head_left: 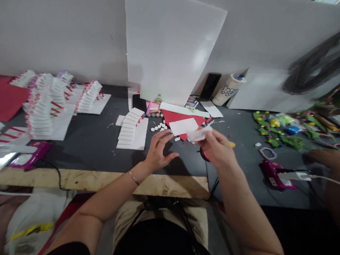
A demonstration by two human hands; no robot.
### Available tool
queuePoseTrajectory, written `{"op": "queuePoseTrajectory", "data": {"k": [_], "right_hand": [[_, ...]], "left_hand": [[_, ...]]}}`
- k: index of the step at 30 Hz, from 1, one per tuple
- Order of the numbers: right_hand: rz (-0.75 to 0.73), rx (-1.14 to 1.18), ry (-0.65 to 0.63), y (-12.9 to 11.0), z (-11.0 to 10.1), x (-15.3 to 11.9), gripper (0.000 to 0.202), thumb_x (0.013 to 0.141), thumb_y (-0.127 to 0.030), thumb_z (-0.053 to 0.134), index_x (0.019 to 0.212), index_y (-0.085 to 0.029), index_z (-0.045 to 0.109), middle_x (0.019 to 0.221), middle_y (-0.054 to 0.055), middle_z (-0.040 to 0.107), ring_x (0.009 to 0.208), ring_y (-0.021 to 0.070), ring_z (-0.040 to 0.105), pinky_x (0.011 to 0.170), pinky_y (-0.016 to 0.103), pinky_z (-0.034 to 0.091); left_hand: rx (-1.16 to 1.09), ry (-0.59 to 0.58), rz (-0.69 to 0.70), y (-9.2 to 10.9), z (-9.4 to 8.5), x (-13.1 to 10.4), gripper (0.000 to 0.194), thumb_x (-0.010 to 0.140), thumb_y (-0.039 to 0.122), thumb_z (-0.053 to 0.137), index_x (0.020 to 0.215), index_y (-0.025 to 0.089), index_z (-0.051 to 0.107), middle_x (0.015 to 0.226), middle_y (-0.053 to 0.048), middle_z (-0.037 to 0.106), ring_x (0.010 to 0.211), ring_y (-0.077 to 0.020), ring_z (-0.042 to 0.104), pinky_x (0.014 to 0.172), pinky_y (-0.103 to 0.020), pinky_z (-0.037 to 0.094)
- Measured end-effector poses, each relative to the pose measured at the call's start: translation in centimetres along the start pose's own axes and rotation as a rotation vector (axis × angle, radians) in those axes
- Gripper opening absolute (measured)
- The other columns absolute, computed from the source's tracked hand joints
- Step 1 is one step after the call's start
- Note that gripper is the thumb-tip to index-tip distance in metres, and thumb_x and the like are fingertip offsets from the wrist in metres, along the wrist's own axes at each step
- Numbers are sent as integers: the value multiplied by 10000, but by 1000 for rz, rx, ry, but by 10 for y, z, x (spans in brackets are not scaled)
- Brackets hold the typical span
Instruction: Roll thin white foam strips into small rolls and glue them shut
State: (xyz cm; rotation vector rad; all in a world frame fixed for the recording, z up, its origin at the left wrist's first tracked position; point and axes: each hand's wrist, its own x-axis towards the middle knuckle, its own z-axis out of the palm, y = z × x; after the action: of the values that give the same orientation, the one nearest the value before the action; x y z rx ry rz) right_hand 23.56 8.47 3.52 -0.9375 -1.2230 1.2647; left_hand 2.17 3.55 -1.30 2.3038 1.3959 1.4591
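Observation:
In the head view, my right hand (219, 147) pinches a small white strip of paper or card (198, 134) above the table. My left hand (160, 150) hovers to the left of it, thumb and fingers apart, holding nothing. Between and beyond the hands, a white rectangle of card (183, 126) lies on a red sheet (170, 116). Several small white discs (158, 126) are scattered by my left fingertips. Further left stands a small white stepped stair model (130, 127) on a white base. A red round object (204, 154) is partly hidden beneath my right hand.
Several finished-looking stair models (39, 117) stand at the left. Purple power strips (34, 154) lie on both sides, cords trailing. A phone (210, 86) and a patterned cup (225, 91) lean near the wall. Green craft pieces (273, 129) and another person's hand (325, 157) are at the right.

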Motion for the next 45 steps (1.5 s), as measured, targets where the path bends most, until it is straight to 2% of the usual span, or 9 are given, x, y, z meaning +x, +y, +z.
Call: {"op": "queuePoseTrajectory", "data": {"k": [3, 8, 11, 15, 19, 21, 25, 32, 45], "right_hand": [[149, 117, -59, 16, 11, -32, 293, 748, -553, 739, 813, -267, 728, 890, 27, 736, 666, 156, 644, 582, 314, 581], [289, 257, -42, 41, 19, -58, 294, 717, -570, 758, 813, -293, 741, 780, 1, 729, 580, 142, 644, 576, 309, 602], [283, 234, -37, 46, 14, -62, 264, 754, -543, 731, 855, -299, 739, 824, 13, 740, 650, 168, 672, 619, 343, 613], [113, 54, -31, 43, 1, -62, 264, 884, -497, 583, 1046, -332, 709, 1016, 44, 735, 942, 221, 685, 773, 408, 597], [-193, -545, -162, 41, 4, -62, 464, 872, -471, 613, 1301, -297, 588, 1295, 106, 630, 1205, 294, 563, 998, 508, 471], [-315, -859, -252, 46, 13, -64, 539, 833, -413, 681, 1338, -263, 563, 1327, 125, 607, 1215, 316, 529, 1009, 507, 434], [-416, -1156, -357, 61, 22, -67, 240, 893, -196, 589, 1100, -262, 689, 1075, 80, 717, 1013, 266, 576, 872, 420, 421], [-487, -1241, -454, 64, 4, -76, 201, 918, -151, 555, 975, -261, 714, 977, 44, 743, 917, 226, 585, 812, 375, 382], [-362, -1048, -288, 72, -5, -92, 181, 954, -285, 545, 914, -248, 717, 1053, 70, 732, 986, 246, 609, 838, 411, 447]], "left_hand": [[-70, -127, -92, 8, -9, 6, 605, 886, 573, 572, 1351, 192, 502, 1346, -173, 582, 1281, -294, 510, 1073, -471, 396], [-243, -428, -285, 13, -24, 4, 303, 865, 420, 668, 1108, 240, 680, 968, -51, 744, 934, -220, 653, 854, -357, 498], [-252, -398, -351, 11, -30, -5, 172, 900, 351, 622, 910, 211, 721, 775, -21, 719, 700, -160, 631, 627, -261, 473], [3, -291, -258, 3, -34, -19, 164, 927, 239, 564, 894, 207, 721, 848, -39, 704, 777, -166, 642, 695, -284, 491], [320, -314, -100, -1, -36, -30, 185, 924, 166, 539, 942, 198, 721, 883, -66, 673, 830, -195, 627, 717, -314, 486], [406, -341, -41, 0, -37, -35, 202, 932, 154, 523, 975, 193, 716, 874, -72, 671, 817, -202, 620, 700, -323, 471], [471, -420, 57, 4, -44, -44, 223, 940, 124, 492, 1008, 182, 697, 917, -86, 695, 847, -223, 618, 745, -362, 462], [470, -494, 22, 5, -55, -69, 159, 937, 151, 528, 926, 176, 685, 928, -81, 700, 856, -220, 608, 759, -369, 450], [351, -384, -237, 4, -63, -82, 175, 948, 273, 574, 884, 221, 728, 865, -46, 694, 845, -196, 591, 756, -354, 409]]}}
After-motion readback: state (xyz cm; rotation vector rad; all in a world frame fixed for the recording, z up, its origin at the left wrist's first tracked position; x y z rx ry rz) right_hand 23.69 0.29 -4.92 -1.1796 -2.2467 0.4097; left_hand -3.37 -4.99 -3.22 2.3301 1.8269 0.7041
